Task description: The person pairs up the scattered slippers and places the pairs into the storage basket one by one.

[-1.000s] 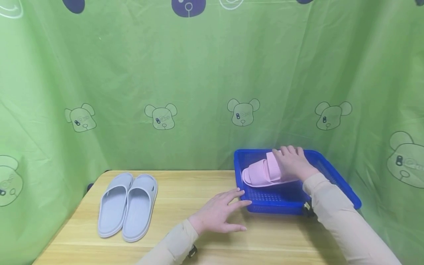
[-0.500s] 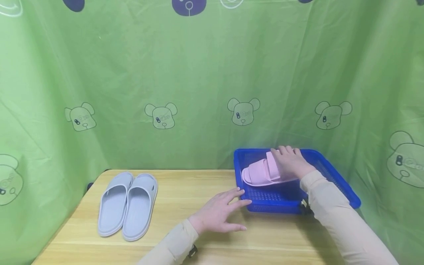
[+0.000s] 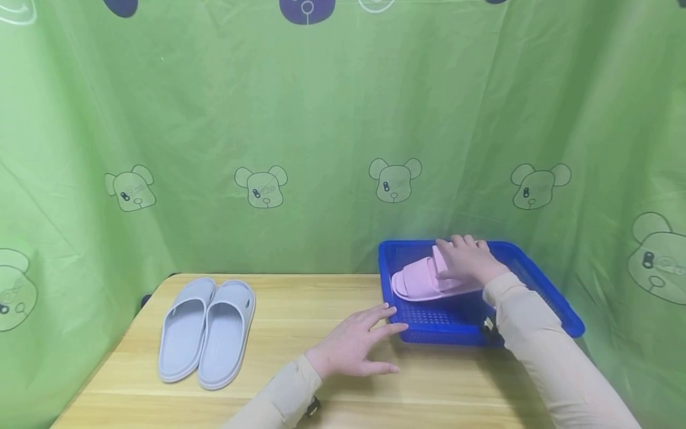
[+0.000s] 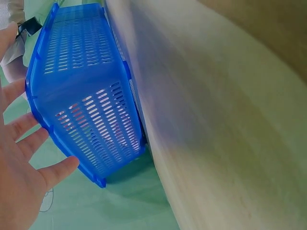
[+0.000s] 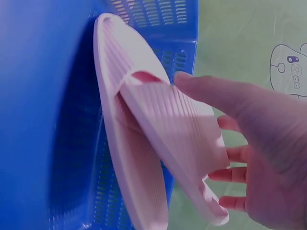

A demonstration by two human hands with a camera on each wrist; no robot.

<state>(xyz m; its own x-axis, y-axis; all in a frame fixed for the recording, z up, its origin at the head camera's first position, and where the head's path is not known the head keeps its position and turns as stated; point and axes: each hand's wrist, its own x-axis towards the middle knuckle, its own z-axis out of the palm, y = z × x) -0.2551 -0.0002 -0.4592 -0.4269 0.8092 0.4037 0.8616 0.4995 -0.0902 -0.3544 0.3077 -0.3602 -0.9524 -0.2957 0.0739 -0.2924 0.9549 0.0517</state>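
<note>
Pink ribbed slipper (image 3: 423, 279), blue slotted basket (image 3: 541, 292), grey slippers (image 3: 206, 333).

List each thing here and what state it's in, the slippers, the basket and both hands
pink slipper: inside the basket, right hand on its strap
blue basket: upright on the table
grey slippers: paired side by side on the table, untouched
right hand: grips the pink slipper
left hand: open, fingertips at the basket's corner

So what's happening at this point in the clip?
A person's right hand grips a pink slipper by its strap inside the blue basket on the wooden table. The left hand rests open on the table, fingers touching the basket's near corner. A pair of grey slippers lies side by side at the left.
</note>
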